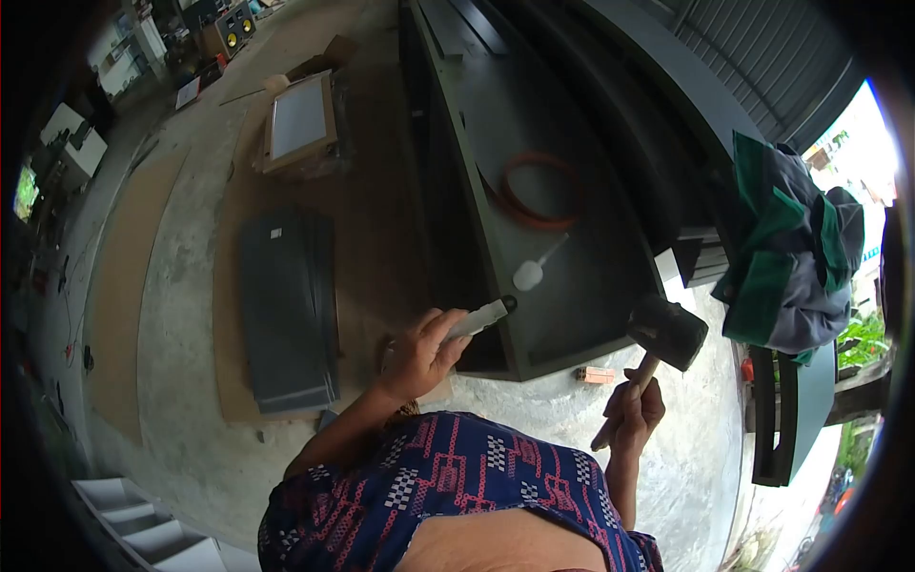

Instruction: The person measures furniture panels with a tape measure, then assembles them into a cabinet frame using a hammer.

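My right hand (634, 415) is wrapped round the wooden handle of a black-headed mallet (668, 332), its head raised beside the near corner of a large dark cabinet-like frame (484, 253). My left hand (419, 353) grips a pale, slim piece (476, 321) with a round black end; its kind I cannot tell. That black end overlaps the frame's near left edge in this view. Inside the frame lie a white rounded thing with a thin stem (529, 275) and a reddish-orange ring-shaped coil (543, 192).
Dark flat panels (286, 310) are stacked on cardboard to the left, with a light wood-framed panel (299, 119) beyond. An orange block (596, 375) sits on the concrete floor by the frame. Green and grey clothing (796, 253) hangs at right. White shelving (143, 524) stands lower left.
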Motion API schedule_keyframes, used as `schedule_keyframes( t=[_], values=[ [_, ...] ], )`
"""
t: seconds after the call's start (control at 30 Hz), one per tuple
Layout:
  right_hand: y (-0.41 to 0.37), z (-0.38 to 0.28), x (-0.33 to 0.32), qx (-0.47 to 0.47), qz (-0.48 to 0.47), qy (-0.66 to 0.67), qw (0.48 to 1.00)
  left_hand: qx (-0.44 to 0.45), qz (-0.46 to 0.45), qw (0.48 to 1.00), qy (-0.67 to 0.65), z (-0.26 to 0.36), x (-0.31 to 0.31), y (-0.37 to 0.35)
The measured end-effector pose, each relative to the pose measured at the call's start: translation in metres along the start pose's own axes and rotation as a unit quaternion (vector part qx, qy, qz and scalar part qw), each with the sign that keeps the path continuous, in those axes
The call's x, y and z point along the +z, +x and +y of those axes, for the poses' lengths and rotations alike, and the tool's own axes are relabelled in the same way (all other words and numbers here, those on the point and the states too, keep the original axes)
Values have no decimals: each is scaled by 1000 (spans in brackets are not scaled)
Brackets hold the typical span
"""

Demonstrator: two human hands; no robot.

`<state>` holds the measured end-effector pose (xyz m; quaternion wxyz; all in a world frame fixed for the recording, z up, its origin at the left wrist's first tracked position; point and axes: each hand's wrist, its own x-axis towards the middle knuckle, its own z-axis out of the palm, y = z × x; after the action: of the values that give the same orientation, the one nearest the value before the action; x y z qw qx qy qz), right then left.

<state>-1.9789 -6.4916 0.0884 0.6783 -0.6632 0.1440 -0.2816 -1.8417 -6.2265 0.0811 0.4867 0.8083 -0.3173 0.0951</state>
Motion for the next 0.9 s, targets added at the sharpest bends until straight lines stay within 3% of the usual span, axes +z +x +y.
schedule_keyframes(
  t=[0.17,0.27,0.43,0.63,0.9],
  values=[
    [13,14,41,-65,72,-34,995,86,-2,996,28,-52,-34,58],
    [20,17,71,-6,192,-133,972,114,-12,993,21,-83,-61,106],
    [27,27,88,65,337,-174,923,183,-65,980,40,-128,-87,174],
    [30,18,104,117,395,-143,900,244,-97,964,48,-151,-102,222],
    [27,3,113,158,390,-129,898,307,-192,932,33,-139,-63,248]
  ],
)
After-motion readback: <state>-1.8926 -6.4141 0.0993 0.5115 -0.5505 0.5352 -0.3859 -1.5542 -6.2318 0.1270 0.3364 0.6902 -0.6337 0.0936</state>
